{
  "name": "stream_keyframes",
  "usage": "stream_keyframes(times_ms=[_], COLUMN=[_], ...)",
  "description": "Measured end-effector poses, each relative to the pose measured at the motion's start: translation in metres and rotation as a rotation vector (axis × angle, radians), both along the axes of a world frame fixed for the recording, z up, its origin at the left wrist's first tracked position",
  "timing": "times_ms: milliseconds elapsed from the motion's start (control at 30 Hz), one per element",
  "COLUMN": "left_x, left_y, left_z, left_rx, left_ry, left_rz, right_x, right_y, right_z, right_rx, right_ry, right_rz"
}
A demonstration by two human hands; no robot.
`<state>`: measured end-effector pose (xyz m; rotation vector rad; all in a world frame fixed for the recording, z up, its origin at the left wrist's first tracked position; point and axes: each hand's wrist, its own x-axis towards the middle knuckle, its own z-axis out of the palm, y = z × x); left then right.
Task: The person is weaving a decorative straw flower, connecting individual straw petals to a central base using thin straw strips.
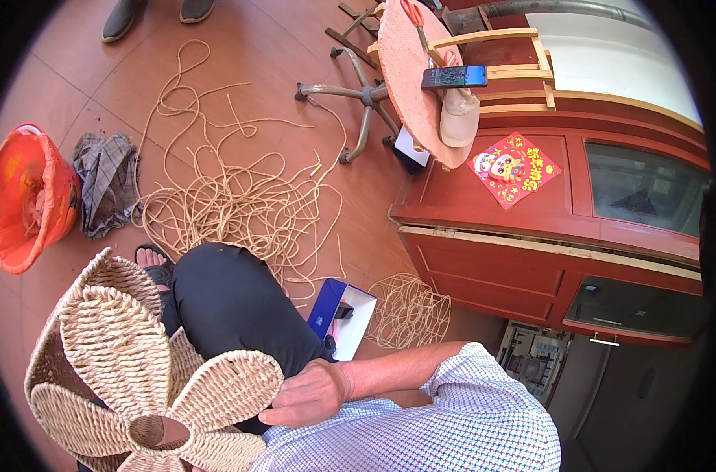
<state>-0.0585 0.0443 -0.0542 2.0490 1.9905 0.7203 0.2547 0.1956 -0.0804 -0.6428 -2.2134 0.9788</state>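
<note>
On the lower left sits a woven straw-coloured piece [118, 346] with flower-like petals around a round central hole. It lies tilted beside my dark-trousered knee. My right hand [307, 393] is at the tip of its right-hand petal, with the fingers curled closed. Whatever those fingers pinch is hidden from this side. My left hand is out of sight. Beyond my knee, a loose heap of tan cord [232, 200] spreads over the floor, with strands trailing outward.
An orange-lined bucket [59, 212] and a checked cloth [106, 181] stand at left. A blue-white box [358, 311] and an openwork woven piece [409, 315] lie right of my knee. A round stool [413, 86] holds scissors, a phone [454, 76] and a cap. Red cabinets [484, 275] line the right.
</note>
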Motion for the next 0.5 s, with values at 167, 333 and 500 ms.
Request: stream_keyframes(times_ms=[167,333,500], left_x=[-0.003,0.004,-0.001], left_y=[0.001,0.009,0.007], left_z=[0.001,0.002,0.004], left_rx=[-0.004,0.054,0.019], left_ry=[0.023,-0.004,0.028], left_rz=[-0.047,-0.024,-0.058], right_x=[0.001,0.001,0.0], right_y=[0.0,-0.001,0.0], right_z=[0.0,-0.002,0.0], right_rx=[-0.003,0.002,0.011], right_ry=[-0.006,0.001,-0.007], right_rz=[0.013,0.01,0.006])
